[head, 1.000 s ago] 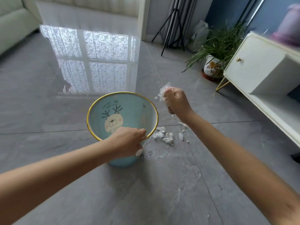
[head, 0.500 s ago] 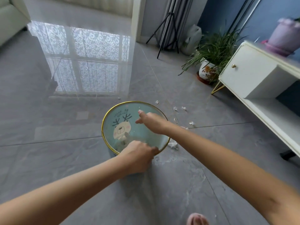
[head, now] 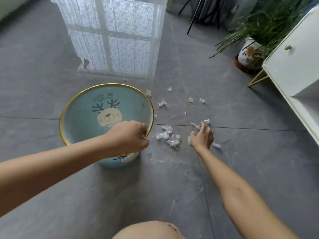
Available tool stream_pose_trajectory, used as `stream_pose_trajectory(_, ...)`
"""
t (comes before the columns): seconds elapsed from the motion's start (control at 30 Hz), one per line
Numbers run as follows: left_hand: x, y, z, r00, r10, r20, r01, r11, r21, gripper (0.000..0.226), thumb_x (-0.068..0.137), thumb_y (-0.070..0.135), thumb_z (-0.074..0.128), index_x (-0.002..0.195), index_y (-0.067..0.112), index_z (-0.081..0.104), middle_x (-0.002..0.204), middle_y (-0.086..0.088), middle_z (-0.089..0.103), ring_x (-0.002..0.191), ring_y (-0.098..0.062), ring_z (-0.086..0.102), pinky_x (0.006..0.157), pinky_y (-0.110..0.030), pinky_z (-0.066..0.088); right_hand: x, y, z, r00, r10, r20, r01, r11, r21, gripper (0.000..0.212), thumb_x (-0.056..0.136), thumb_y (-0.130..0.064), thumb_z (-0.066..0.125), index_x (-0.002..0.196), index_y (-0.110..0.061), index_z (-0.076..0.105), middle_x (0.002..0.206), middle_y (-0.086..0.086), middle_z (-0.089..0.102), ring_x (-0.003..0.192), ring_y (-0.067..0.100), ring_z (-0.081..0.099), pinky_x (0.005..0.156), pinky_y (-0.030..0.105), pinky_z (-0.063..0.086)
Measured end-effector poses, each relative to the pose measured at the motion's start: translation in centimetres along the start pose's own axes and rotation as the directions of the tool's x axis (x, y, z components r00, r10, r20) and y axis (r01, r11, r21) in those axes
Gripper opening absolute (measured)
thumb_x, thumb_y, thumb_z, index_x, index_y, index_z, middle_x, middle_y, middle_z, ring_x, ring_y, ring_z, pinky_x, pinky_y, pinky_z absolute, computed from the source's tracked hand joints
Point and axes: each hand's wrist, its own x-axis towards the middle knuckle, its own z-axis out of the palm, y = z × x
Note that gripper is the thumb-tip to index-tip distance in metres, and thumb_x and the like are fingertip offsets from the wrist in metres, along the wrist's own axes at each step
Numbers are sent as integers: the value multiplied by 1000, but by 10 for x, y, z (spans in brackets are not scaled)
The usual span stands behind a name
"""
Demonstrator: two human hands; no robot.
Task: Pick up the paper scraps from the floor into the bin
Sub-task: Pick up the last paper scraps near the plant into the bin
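A light blue bin (head: 82, 125) with a gold rim and a bear picture stands on the grey tiled floor. My left hand (head: 128, 138) grips its near right rim. Several white paper scraps (head: 168, 138) lie in a loose pile just right of the bin, and smaller scraps (head: 162, 102) are scattered farther back. My right hand (head: 202, 138) is down on the floor among the scraps, to the right of the pile, its fingers spread over a few pieces. What lies under the palm is hidden.
A white cabinet (head: 296, 66) with gold legs stands at the right. A potted plant (head: 250, 52) sits beside it at the back, with tripod legs (head: 195, 16) behind. My knee (head: 148, 230) shows at the bottom edge. Bright window reflection covers the floor behind the bin.
My right hand held scraps, reached over the bin opening, and has now come down to the floor right of the bin. My left hand stayed on the rim. The view tilted downward.
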Motion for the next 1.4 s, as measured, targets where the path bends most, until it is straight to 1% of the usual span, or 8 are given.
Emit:
stream_pose_trajectory(0.17, 17, 28, 13, 990, -130, -61, 134, 988, 70, 11, 83, 25, 46, 81, 15, 46, 92, -15, 63, 88, -33, 58, 63, -30, 35, 32, 71, 22, 950, 290, 116, -275, 953, -131, 81, 89, -53, 45, 150, -21, 2, 155, 22, -8, 143, 39, -6, 114, 52, -5)
stream_pose_trajectory(0.47, 37, 18, 25, 993, -73, -94, 69, 997, -43, 17, 81, 22, 45, 69, 12, 38, 66, -6, 49, 70, -30, 49, 59, -31, 36, 124, 47, 45, 989, 101, -108, -77, 975, 208, 71, 91, -50, 34, 148, -9, 18, 154, 18, 19, 142, 29, 20, 116, 39, 11)
stream_pose_trajectory(0.7, 38, 19, 25, 994, -66, -86, 60, 996, -67, 20, 71, 32, 35, 65, 13, 36, 63, -5, 48, 69, -31, 50, 60, -33, 41, 104, 19, 70, 928, -334, 164, 323, 942, 91, 78, 84, -57, 18, 145, -10, 29, 156, 7, 21, 144, 20, 17, 117, 33, 8)
stream_pose_trajectory(0.97, 36, 18, 28, 988, -82, -127, 68, 992, -110, 22, 79, 22, 46, 62, 14, 33, 59, -1, 42, 66, -30, 43, 58, -31, 32, 29, -12, 88, 641, -627, 443, 721, 689, -68, 87, 74, -77, 27, 147, -32, 13, 157, -7, 13, 146, 21, 8, 114, 53, -1)
stream_pose_trajectory(1.1, 33, 17, 27, 986, -90, -142, 73, 990, -122, 22, 78, 25, 46, 62, 14, 35, 58, -1, 43, 64, -29, 44, 56, -31, 34, 21, -16, 91, 537, -813, 228, 843, 503, -192, 43, 81, -48, 42, 119, -26, 45, 123, 9, 57, 105, 31, 60, 79, 45, 47)
stream_pose_trajectory(1.17, 32, 15, 25, 988, -68, -140, 52, 992, -115, 25, 78, 33, 44, 64, 13, 38, 58, -2, 45, 63, -28, 48, 56, -31, 39, 20, -14, 90, 452, -873, 184, 884, 411, -225, 26, 77, -35, 53, 97, -21, 46, 89, 7, 62, 66, 28, 63, 45, 31, 44)
stream_pose_trajectory(1.27, 28, 15, 21, 989, -36, -145, 27, 998, -64, 41, 84, 49, 46, 66, 13, 43, 58, -1, 46, 56, -19, 47, 52, -29, 35, 19, -10, 92, 477, -849, 229, 865, 408, -290, 14, 80, -27, 55, 76, -14, 53, 66, 5, 58, 42, 26, 59, 31, 26, 38)
stream_pose_trajectory(1.4, 21, 12, 13, 982, 13, -188, -2, 998, 58, 47, 82, 62, 43, 75, 16, 50, 71, 0, 60, 66, -20, 56, 55, -28, 40, 22, -19, 75, 747, -626, 224, 657, 748, -99, 33, 98, -28, 42, 80, -4, 57, 83, 24, 66, 75, 40, 63, 59, 36, 40)
